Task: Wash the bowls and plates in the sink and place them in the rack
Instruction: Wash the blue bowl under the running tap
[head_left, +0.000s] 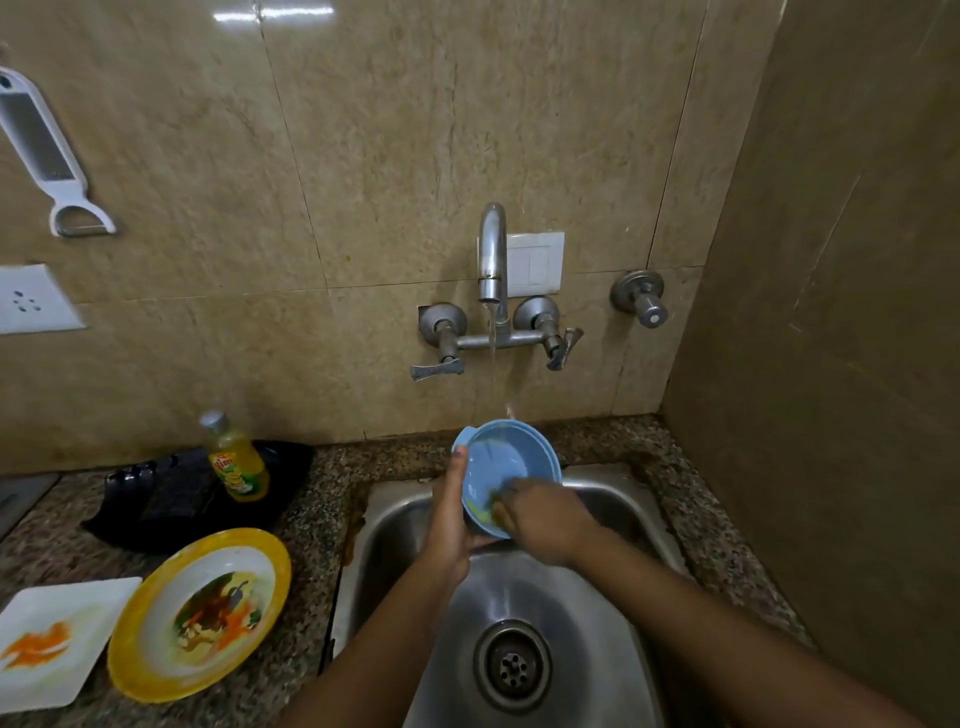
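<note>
A blue bowl (498, 457) was held over the back edge of the sink (587, 649).
The left hand (449, 525) gripped its rim, fingers wrapped beneath. The right hand (540, 519) pinched a green scrubber (485, 506) inside it. The basin below lay open, and a yellow plate (200, 613) sat left on the desk (291, 519).

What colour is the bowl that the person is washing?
The bowl is light blue; the head view shows it.
</note>
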